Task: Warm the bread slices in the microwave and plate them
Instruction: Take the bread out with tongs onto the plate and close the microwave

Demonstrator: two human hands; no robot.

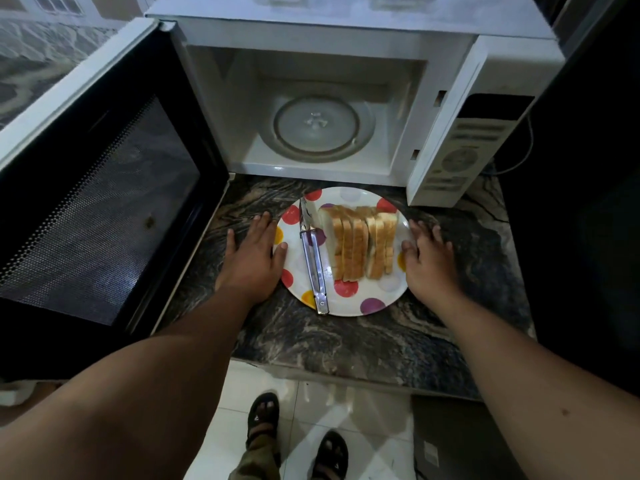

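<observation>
Currently, bread slices (360, 242) standing on edge on dotted plate (377, 299), beside tongs (313, 265), before open microwave (311, 81). Left hand (254, 258), right hand (431, 258) flanking plate, fingers lying extended, gripping nothing, thumbs touching rim.

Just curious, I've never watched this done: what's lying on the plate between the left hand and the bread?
Metal tongs lie lengthwise on the polka-dot white plate, between the left hand at its rim and the standing row of sliced bread, seen from the head camera.

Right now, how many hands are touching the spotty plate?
2. The left hand rests at the left rim of the round polka-dot plate; the right hand at its right rim.
</observation>
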